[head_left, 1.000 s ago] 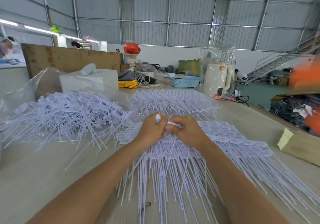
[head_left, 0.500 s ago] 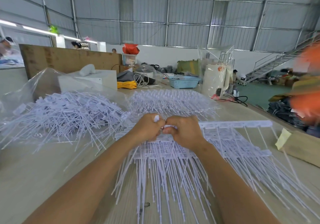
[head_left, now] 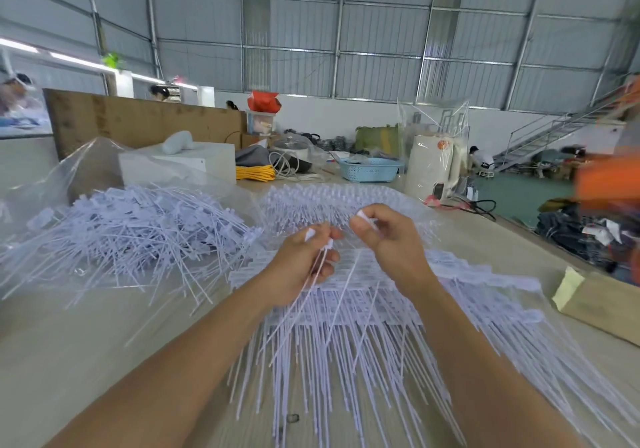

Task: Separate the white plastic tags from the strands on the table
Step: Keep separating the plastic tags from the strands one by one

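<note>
I have a few white tags (head_left: 323, 264) pinched in my left hand (head_left: 301, 267), fingers curled round their heads while the thin strands trail down toward six o'clock. My right hand (head_left: 388, 239) pinches a small white piece (head_left: 363, 217) between thumb and forefinger, just apart from the left. Below both hands lies the stack of joined strips (head_left: 346, 305), spreading over the table (head_left: 69, 343) toward four o'clock. I judge these tags feather-light, springy and slick, so I would take hold at the stiff flat head, not the whippy tail, and snap close to the joint. At ten o'clock sits the loose pile of separated tags (head_left: 131, 225) on a clear plastic bag (head_left: 86, 163).
</note>
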